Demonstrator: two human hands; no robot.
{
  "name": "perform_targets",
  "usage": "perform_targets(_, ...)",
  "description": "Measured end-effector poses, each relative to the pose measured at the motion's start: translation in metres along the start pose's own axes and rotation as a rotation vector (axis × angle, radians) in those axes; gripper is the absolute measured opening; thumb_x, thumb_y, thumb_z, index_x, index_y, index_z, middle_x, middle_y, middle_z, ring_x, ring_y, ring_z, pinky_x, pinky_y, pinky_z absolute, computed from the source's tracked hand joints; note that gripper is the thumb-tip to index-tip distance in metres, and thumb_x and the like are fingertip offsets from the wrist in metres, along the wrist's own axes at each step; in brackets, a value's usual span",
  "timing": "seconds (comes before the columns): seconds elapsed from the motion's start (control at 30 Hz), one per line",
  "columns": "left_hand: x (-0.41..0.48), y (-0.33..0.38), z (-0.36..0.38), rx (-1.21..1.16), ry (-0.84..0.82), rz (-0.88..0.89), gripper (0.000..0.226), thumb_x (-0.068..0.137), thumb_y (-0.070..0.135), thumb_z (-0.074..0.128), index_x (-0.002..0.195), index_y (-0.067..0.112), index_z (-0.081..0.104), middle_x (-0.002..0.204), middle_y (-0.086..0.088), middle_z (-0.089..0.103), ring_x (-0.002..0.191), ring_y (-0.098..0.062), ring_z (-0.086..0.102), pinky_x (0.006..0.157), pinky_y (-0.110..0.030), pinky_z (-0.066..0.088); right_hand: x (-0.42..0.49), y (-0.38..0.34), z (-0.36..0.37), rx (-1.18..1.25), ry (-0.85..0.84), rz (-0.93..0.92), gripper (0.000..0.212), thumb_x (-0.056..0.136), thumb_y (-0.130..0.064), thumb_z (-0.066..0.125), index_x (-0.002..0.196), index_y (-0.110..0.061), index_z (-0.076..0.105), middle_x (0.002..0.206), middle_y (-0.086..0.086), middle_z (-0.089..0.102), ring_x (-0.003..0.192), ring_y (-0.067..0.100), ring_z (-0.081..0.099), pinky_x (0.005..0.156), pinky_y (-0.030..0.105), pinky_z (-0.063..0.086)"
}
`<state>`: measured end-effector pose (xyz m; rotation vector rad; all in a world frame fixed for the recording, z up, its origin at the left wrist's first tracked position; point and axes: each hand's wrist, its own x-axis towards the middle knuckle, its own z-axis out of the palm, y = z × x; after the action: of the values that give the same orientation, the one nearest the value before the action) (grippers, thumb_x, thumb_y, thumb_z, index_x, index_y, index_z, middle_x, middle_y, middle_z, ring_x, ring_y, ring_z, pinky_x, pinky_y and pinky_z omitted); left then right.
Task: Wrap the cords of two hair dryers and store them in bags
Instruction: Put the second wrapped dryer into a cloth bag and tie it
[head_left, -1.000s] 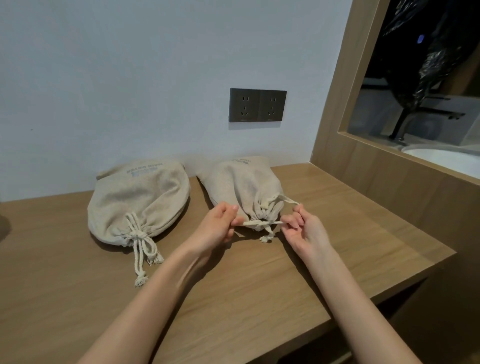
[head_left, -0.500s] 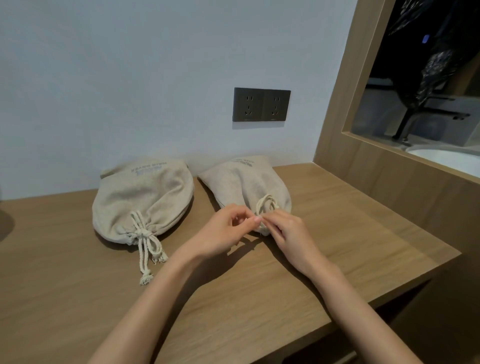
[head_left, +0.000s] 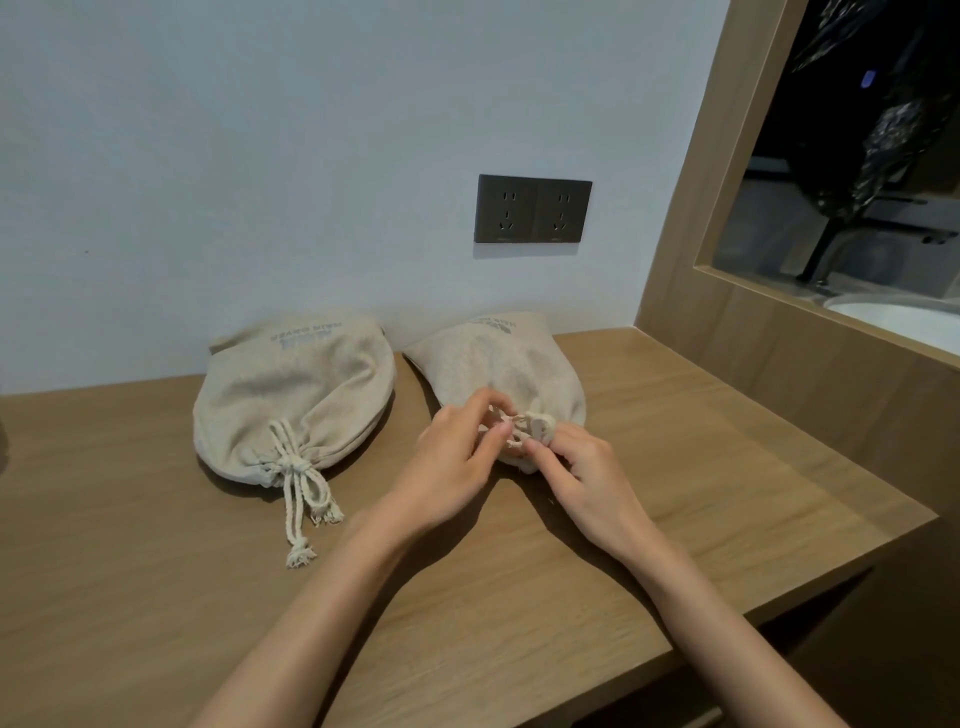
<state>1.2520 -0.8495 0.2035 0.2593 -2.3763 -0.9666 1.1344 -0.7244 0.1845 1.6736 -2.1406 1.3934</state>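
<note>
Wood-grain bench (head_left: 156, 597). Lying directly on top, toward the rear edge: left bag (head_left: 296, 395), drawstring (head_left: 294, 463) knotted; right bag (head_left: 498, 364), just beside it.

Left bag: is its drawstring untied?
No: the left bag has its drawstring knotted at the neck, ends trailing on the table.

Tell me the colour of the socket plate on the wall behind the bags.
The socket plate is dark grey, seen clearly in the head view.
</note>
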Motion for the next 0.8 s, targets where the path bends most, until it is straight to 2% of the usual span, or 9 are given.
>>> perform_targets(0.1, -0.003, -0.001, 0.001, 0.161, -0.043, -0.052, 0.021, 0.094, 0.04, 0.05, 0.113, 0.03, 0.048, 0.105, 0.013, 0.055, 0.095, -0.005, 0.048, 0.082, -0.028, 0.046, -0.001, -0.005, -0.002, 0.054, 0.009, 0.082, 0.031, 0.096, -0.015, 0.056, 0.068, -0.022, 0.065, 0.069, -0.011, 0.057, 0.07, 0.0, 0.054, 0.063, 0.012, 0.036)
perform_targets(0.2, -0.004, 0.002, 0.001, 0.3, 0.01, 0.039, 0.013, 0.094, 0.039, 0.052, 0.103, 0.029, 0.052, 0.098, 0.014, 0.056, 0.091, -0.004, 0.048, 0.075, -0.022, 0.041, -0.002, -0.009, -0.005, 0.097, 0.033, 0.143, 0.042, 0.095, -0.015, 0.058, 0.057, -0.032, 0.054, 0.062, -0.013, 0.051, 0.062, -0.002, 0.05, 0.059, 0.011, 0.035)
perform_targets(0.33, -0.005, 0.008, -0.003, 0.326, -0.005, 0.05, 0.011, 0.094, 0.036, 0.053, 0.084, 0.032, 0.05, 0.08, 0.016, 0.053, 0.079, -0.002, 0.048, 0.066, -0.02, 0.035, -0.001, -0.007, -0.009, 0.102, 0.029, 0.263, 0.04, 0.094, -0.026, 0.057, 0.055, -0.019, 0.057, 0.062, -0.003, 0.056, 0.058, 0.001, 0.048, 0.057, 0.014, 0.035)
perform_targets(0.43, -0.003, 0.013, -0.009, 0.247, -0.008, -0.004, 0.011, 0.093, 0.034, 0.057, 0.084, 0.027, 0.058, 0.072, 0.016, 0.054, 0.066, 0.0, 0.048, 0.059, -0.019, 0.032, -0.001, -0.002, -0.016, 0.149, -0.004, 0.384, 0.04, 0.095, -0.034, 0.055, 0.063, -0.013, 0.065, 0.066, 0.01, 0.063, 0.061, 0.005, 0.054, 0.06, 0.018, 0.038)
perform_targets(0.5, 0.0, 0.012, -0.017, 0.214, -0.005, -0.051, 0.012, 0.092, 0.033, 0.059, 0.085, 0.024, 0.063, 0.069, 0.013, 0.057, 0.061, -0.001, 0.047, 0.056, -0.02, 0.032, 0.0, -0.002, -0.02, 0.268, -0.006, 0.435, 0.036, 0.095, -0.031, 0.056, 0.07, -0.01, 0.072, 0.073, 0.005, 0.071, 0.072, 0.006, 0.063, 0.07, 0.019, 0.045)
perform_targets(0.57, 0.001, 0.01, -0.024, 0.22, -0.046, -0.078, 0.013, 0.091, 0.035, 0.06, 0.085, 0.025, 0.064, 0.068, 0.009, 0.06, 0.057, 0.0, 0.047, 0.054, -0.019, 0.032, 0.0, -0.002, -0.022, 0.383, -0.014, 0.478, 0.028, 0.094, -0.024, 0.058, 0.076, -0.012, 0.076, 0.074, -0.002, 0.073, 0.075, 0.002, 0.064, 0.073, 0.012, 0.047)
perform_targets(0.63, 0.001, 0.009, -0.026, 0.203, -0.117, -0.12, 0.013, 0.09, 0.034, 0.061, 0.084, 0.024, 0.064, 0.066, 0.009, 0.062, 0.053, 0.002, 0.049, 0.05, -0.015, 0.033, 0.001, -0.002, -0.022, 0.532, -0.022, 0.542, 0.019, 0.092, -0.019, 0.062, 0.086, -0.01, 0.077, 0.078, 0.001, 0.074, 0.078, 0.007, 0.062, 0.081, 0.016, 0.051)
perform_targets(0.7, 0.001, 0.01, -0.027, 0.14, -0.204, -0.166, 0.013, 0.089, 0.033, 0.063, 0.081, 0.022, 0.064, 0.068, 0.008, 0.064, 0.055, 0.0, 0.056, 0.054, -0.018, 0.043, 0.001, 0.0, -0.024, 0.671, -0.027, 0.616, 0.017, 0.089, -0.017, 0.065, 0.093, -0.005, 0.076, 0.081, 0.008, 0.073, 0.079, 0.011, 0.062, 0.088, 0.024, 0.052)
perform_targets(0.8, 0.001, 0.01, -0.029, 0.091, -0.34, -0.204, 0.014, 0.088, 0.031, 0.065, 0.077, 0.022, 0.062, 0.069, 0.005, 0.066, 0.065, -0.011, 0.063, 0.066, -0.029, 0.053, 0.003, 0.001, -0.027, 0.81, -0.037, 0.712, 0.018, 0.086, -0.011, 0.067, 0.095, 0.003, 0.073, 0.077, 0.007, 0.072, 0.079, 0.011, 0.065, 0.084, 0.024, 0.054)
